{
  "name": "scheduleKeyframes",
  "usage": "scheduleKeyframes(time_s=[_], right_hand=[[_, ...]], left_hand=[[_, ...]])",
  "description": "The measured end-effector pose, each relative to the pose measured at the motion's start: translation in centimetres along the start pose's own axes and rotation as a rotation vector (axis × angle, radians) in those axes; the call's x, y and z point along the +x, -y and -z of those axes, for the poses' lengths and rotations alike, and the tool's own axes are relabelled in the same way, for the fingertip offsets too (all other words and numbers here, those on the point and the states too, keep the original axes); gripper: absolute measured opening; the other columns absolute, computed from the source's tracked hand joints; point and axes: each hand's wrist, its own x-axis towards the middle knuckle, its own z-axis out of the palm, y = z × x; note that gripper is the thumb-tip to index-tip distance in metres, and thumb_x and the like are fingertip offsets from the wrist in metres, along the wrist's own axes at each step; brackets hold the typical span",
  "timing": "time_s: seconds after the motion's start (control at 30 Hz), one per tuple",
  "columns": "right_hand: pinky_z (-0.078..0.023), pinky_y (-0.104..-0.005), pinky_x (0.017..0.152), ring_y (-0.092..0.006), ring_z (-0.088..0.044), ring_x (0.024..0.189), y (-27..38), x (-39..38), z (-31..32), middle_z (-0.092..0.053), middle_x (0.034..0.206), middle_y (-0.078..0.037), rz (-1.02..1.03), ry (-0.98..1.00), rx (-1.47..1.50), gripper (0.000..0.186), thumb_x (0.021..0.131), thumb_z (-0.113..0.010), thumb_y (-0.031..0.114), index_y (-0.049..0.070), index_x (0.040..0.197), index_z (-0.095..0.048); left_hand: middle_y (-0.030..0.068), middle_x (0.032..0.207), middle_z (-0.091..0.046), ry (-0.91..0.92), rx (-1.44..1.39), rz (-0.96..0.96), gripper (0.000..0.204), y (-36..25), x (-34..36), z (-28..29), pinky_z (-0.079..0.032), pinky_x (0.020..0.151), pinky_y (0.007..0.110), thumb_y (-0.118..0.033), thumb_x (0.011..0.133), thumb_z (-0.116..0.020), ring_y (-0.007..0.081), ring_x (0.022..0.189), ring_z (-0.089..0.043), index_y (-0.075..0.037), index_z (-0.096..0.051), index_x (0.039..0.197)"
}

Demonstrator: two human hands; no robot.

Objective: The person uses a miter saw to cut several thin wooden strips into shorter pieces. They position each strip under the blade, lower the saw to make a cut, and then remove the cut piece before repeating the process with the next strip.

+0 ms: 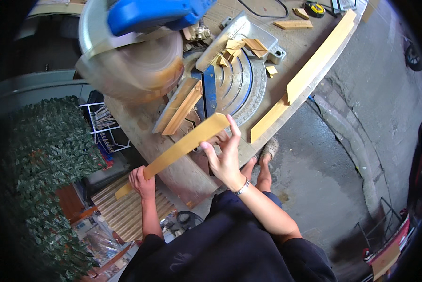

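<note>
A long, flat strip of yellow wood (178,146) slants across the front of a miter saw (239,89). My left hand (143,182) is wrapped round it near its lower end, and a short piece of the strip sticks out beyond the fist. At the upper end, my right hand (225,157) steadies the strip, its index finger against the angled tip and its thumb at the lower edge. The saw's blade and guard (135,70) look blurred, raised at the upper left under a blue housing (159,16). Wood offcuts (230,52) lie on the round saw table beside the metal fence (222,40).
Along the bench's right edge lie two more wood strips (319,58) (270,118). A grooved wood piece (183,108) rests left of the blade slot. A yellow tape measure (314,9) sits at the back. Leafy greenery (51,174) and a corrugated panel (135,207) are at the left.
</note>
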Motion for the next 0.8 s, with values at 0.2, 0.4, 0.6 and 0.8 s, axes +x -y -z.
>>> scheduleKeyframes(time_s=[0.2, 0.4, 0.6, 0.8], right_hand=[[-0.055, -0.0299, 0.085, -0.0218, -0.069, 0.093, 4.5, -2.3, 0.6, -0.063, 0.119, -0.019, -0.084, 0.026, 0.18, 0.069, 0.098, -0.057, -0.007, 0.001, 0.15, -0.013], [-0.056, -0.0301, 0.081, -0.0208, -0.069, 0.09, 5.6, -2.4, 0.1, -0.064, 0.115, -0.018, -0.099, 0.05, 0.173, 0.065, 0.097, -0.058, -0.007, 0.002, 0.146, -0.016], [-0.055, -0.0278, 0.071, -0.0153, -0.066, 0.076, 2.1, 0.9, -0.1, -0.065, 0.095, -0.011, -0.261, -0.054, 0.086, 0.057, 0.1, -0.062, 0.003, 0.002, 0.142, -0.023], [-0.055, -0.0275, 0.065, -0.0143, -0.065, 0.074, -3.4, 6.2, -0.8, -0.064, 0.094, -0.008, -0.285, 0.119, -0.287, 0.045, 0.102, -0.06, 0.009, 0.002, 0.14, -0.036]], left_hand=[[0.0113, 0.097, -0.062, -0.117, 0.038, 0.005, 0.035, -1.5, 0.1, 3.9, -0.046, 0.076, 0.049, -0.006, 0.085, -0.072, 0.0353, 0.087, -0.062, -0.012, -0.053, 0.114], [0.0089, 0.098, -0.061, -0.153, 0.027, 0.024, 0.046, -0.7, -0.8, 4.1, -0.046, 0.075, 0.048, -0.013, 0.076, -0.082, 0.0332, 0.087, -0.062, -0.014, -0.056, 0.115], [0.0089, 0.1, -0.062, 0.257, -0.266, 0.127, 0.057, -2.0, 0.0, 2.5, -0.052, 0.077, 0.044, -0.021, 0.074, -0.086, 0.0309, 0.088, -0.064, -0.013, -0.062, 0.126], [0.0125, 0.098, -0.068, 0.345, -0.471, 0.192, 0.049, -2.5, 4.5, -0.9, -0.054, 0.069, 0.045, -0.028, 0.084, -0.079, 0.0359, 0.084, -0.068, -0.01, -0.062, 0.127]])
